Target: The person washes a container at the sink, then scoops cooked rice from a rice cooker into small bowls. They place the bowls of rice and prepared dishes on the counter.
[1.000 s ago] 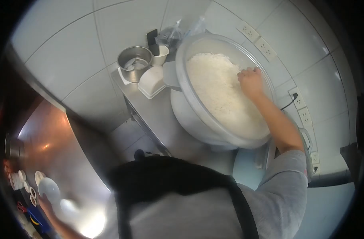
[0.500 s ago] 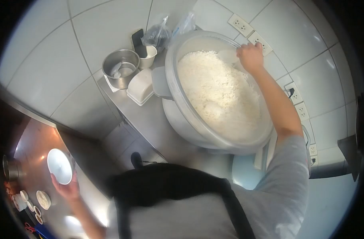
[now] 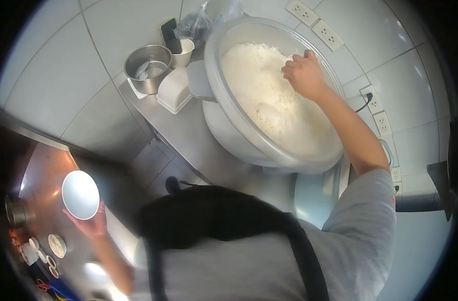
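Note:
My left hand (image 3: pixel 94 223) is at the lower left, its fingers closed round a white bowl (image 3: pixel 80 194) whose hollow inside faces me. On the right, my right hand (image 3: pixel 305 75) is over the white rice (image 3: pixel 261 90) in a large grey pot (image 3: pixel 249 145). Its fingers are curled together. Whatever they grip, if anything, is hidden behind the hand or lost against the white rice. The rice lies heaped and loose, higher towards the far side of the pot.
Left of the pot stand a steel pot (image 3: pixel 147 67), a white lidded container (image 3: pixel 174 89) and a white cup (image 3: pixel 184 52) with a phone (image 3: pixel 171 36) in it. Small bowls (image 3: pixel 57 246) and scissors (image 3: pixel 43 285) lie lower left. Wall sockets (image 3: pixel 328 35) line the tiles.
My right hand has moved from the pot's far rim inward over the rice. My left hand has raised the bowl slightly and turned its inside more towards me.

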{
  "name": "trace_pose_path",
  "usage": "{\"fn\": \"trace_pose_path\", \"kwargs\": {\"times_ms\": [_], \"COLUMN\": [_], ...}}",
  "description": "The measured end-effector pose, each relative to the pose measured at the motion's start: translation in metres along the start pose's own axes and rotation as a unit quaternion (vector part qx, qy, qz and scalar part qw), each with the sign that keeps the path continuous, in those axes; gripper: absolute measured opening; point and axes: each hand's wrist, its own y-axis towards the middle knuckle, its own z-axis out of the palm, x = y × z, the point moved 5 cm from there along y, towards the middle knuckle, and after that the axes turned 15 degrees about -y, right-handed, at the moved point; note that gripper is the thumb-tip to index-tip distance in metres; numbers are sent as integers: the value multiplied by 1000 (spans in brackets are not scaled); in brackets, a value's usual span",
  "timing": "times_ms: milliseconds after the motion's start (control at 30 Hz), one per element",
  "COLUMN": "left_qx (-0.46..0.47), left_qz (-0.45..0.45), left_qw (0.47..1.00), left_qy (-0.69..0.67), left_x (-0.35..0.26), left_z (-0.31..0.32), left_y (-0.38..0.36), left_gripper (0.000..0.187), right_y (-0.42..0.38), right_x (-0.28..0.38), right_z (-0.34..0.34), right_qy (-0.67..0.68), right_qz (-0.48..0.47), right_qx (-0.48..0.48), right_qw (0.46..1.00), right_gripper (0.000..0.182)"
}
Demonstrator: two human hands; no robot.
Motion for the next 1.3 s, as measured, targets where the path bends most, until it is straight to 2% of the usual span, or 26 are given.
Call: {"fn": "trace_pose_path", "kwargs": {"times_ms": [67, 167, 267, 367, 467, 600, 700, 800, 900, 933, 1000, 1067, 1133, 1200, 1233, 1300], "left_qx": [-68, -80, -45, -83, -19, -8, 45, 63, 34, 38, 145, 179, 148, 138, 116, 71], "left_qz": [59, 40, 26, 60, 10, -4, -65, -127, -157, -172, -245, -258, -270, -328, -330, -332], "left_qw": [995, 996, 998, 995, 1000, 1000, 997, 990, 986, 983, 953, 925, 916, 908, 920, 936], "left_qy": [39, 29, 33, 9, -18, -15, -7, 15, 43, 56, 108, 215, 256, 222, 176, 87], "left_x": [-5, -1, 1, 6, 10, 30, 45, 75, 128, 149, 196, 245, 292, 339, 356, 381], "left_z": [-8, -10, -7, -1, 6, 34, 51, 80, 141, 163, 208, 249, 257, 256, 261, 269], "left_y": [-5, -8, -12, -16, -12, 0, 17, 45, 78, 88, 103, 110, 124, 135, 132, 127], "left_gripper": [61, 61, 60, 59, 60, 61, 60, 60, 63, 64, 64, 66, 68, 70, 69, 67], "right_y": [-10, -20, -31, -39, -43, -51, -59, -70, -84, -84, -88, -86, -84, -71, -63, -49], "right_x": [11, 24, 38, 43, 43, 42, 34, 31, 26, 14, -10, -49, -85, -97, -93, -62], "right_z": [-13, -38, -56, -71, -90, -93, -73, -36, -5, -5, -7, -37, -66, -110, -126, -153], "right_qy": [-2, 21, 58, 75, 121, 189, 294, 426, 566, 591, 637, 569, 496, 291, 184, -27], "right_qz": [-8, -10, -7, 0, 2, 4, 53, 90, 151, 155, 164, 230, 271, 296, 303, 229], "right_qx": [5, 3, 19, 18, 33, 94, 180, 194, 311, 277, 207, 140, 93, 58, 41, -104], "right_qw": [1000, 1000, 998, 997, 992, 977, 937, 879, 748, 741, 724, 777, 820, 908, 934, 967], "right_gripper": [7, 10, 13, 14, 14, 10, 9, 8, 11, 12, 13, 14, 14, 12, 11, 8]}}
